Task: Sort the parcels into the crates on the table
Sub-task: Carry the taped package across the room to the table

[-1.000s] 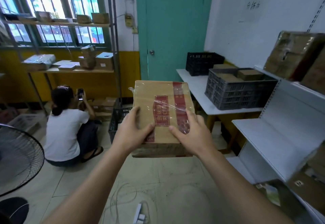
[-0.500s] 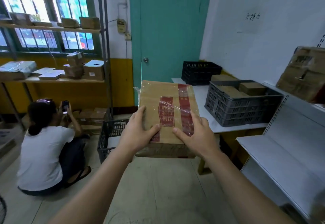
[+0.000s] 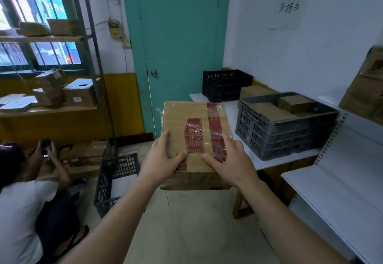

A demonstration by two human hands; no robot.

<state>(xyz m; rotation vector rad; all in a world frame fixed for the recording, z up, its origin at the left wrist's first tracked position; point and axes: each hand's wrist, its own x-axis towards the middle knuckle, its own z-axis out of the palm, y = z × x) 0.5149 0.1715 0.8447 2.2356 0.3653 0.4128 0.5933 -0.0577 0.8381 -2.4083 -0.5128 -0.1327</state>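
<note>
I carry a brown cardboard parcel (image 3: 176, 126) with red tape and clear wrap in front of me, above the floor. My left hand (image 3: 160, 160) grips its near left corner, thumb on top. My right hand (image 3: 230, 160) grips the near right corner the same way. To the right a white table (image 3: 275, 163) bears a grey crate (image 3: 284, 135) with several brown boxes in it. A black crate (image 3: 226, 85) stands behind it at the table's far end, its inside hidden.
A person in a white shirt (image 3: 18, 212) crouches on the floor at the left, holding a phone. A dark crate (image 3: 116, 180) stands on the floor beside them. A metal rack (image 3: 51, 110) with parcels lines the left wall. White shelving (image 3: 335, 197) runs along the right. A teal door (image 3: 178, 45) is ahead.
The view has advanced toward the table and turned right; the grey and black crates appear larger and nearer. Both hands keep the same hold on the parcel.
</note>
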